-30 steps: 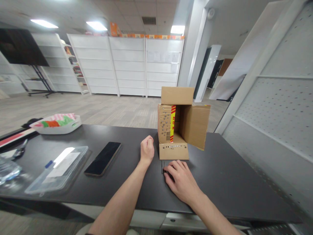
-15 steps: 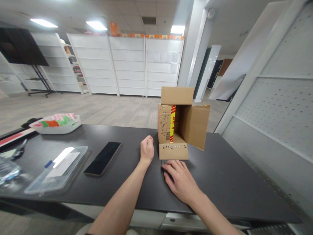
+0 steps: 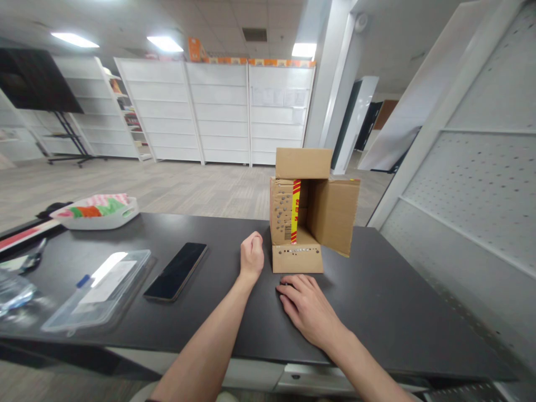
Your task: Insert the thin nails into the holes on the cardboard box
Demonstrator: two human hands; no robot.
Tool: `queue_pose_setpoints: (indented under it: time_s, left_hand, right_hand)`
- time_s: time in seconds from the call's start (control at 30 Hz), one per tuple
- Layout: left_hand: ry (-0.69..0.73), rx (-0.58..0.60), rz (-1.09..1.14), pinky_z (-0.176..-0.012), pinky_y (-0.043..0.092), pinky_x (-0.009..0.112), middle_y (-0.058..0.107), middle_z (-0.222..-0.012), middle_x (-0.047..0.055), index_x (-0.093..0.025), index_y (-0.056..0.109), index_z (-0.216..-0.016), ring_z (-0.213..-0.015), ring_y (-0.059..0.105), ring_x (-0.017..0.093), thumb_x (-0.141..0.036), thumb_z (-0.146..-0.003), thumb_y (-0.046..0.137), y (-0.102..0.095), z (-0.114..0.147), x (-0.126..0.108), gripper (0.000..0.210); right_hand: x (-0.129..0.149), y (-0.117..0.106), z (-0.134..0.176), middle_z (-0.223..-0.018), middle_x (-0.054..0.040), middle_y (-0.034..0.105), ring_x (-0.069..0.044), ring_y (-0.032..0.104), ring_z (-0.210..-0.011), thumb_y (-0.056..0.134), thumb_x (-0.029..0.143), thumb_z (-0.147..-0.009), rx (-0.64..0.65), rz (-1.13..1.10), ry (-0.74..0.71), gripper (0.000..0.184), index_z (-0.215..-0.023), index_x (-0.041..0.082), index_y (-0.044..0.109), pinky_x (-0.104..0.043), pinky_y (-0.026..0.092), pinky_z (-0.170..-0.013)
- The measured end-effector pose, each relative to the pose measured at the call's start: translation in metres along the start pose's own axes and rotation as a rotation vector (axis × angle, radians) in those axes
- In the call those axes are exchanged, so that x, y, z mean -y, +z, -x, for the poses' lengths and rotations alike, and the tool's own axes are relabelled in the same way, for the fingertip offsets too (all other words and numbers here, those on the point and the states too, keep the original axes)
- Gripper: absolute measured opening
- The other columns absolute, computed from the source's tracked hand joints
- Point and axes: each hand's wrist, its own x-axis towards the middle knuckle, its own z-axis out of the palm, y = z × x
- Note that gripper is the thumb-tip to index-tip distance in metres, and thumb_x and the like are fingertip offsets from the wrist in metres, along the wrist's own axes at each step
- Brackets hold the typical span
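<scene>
My left hand (image 3: 252, 258) is closed in a fist on the dark tabletop, left of an open cardboard box (image 3: 277, 215); whatever it may hold is hidden. In front of the box, my right hand (image 3: 307, 307) rests palm down, its fingers bent and close together. A small dark, thin thing shows at its fingertips, too little to name. The box's lower flap (image 3: 297, 265) lies toward me, with a row of small shiny and dark dots along it. More silvery round dots sit on its left flap, beside a yellow and red tape strip (image 3: 295, 212).
A black phone (image 3: 178, 272) lies left of my arms, with a clear plastic case (image 3: 100, 293) beyond it. Further left are a white basket (image 3: 100, 222) with coloured cloth, scissors (image 3: 37, 257) and crumpled clear plastic (image 3: 14, 290). A perforated panel (image 3: 473, 184) stands at the right.
The thin dark lines that stuck out ahead of my right fingertips have mostly gone from view; only a small bit shows. My left hand and the box have stayed put.
</scene>
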Motion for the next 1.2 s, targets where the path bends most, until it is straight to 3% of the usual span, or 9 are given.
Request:
queue_pose_setpoints:
  time_s: [1.2]
  left_hand:
    - [-0.005, 0.001, 0.02, -0.054, 0.027, 0.025, 0.032, -0.054, -0.003, -0.021, 0.031, -0.056, -0.055, 0.033, 0.011, -0.021, -0.08, 0.032, -0.0004, -0.0004, 0.0002, 0.024]
  right_hand:
    - [-0.0047, 0.0044, 0.0022, -0.11, -0.0081, 0.062, -0.021, 0.055, -0.103, 0.044, 0.014, -0.09, -0.046, -0.042, -0.008, 0.027, -0.109, 0.022, 0.061, -0.039, 0.043, -0.089]
